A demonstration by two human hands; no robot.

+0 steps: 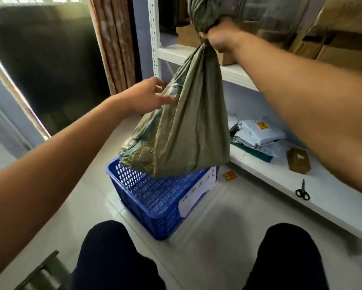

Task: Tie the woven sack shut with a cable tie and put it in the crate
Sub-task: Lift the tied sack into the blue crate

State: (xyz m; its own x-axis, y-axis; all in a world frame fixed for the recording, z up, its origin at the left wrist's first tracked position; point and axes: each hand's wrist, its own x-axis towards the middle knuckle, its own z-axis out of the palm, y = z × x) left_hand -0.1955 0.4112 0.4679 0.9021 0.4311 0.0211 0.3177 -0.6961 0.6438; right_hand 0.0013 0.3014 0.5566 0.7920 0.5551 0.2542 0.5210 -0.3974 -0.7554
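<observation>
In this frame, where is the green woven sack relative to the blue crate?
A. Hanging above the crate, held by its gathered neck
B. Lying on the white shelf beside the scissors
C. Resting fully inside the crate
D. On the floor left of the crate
A: the right hand grips the gathered neck of the sack, whose bottom hangs over the blue crate, while the left hand touches its side.

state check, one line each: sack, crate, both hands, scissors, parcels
sack: neck gathered, hanging above the crate; no cable tie visible
crate: on the floor, looks empty
right hand: grip closed on the sack neck
left hand: open, against the sack's side
scissors: closed, on the low shelf
parcels: piled on that shelf
</observation>
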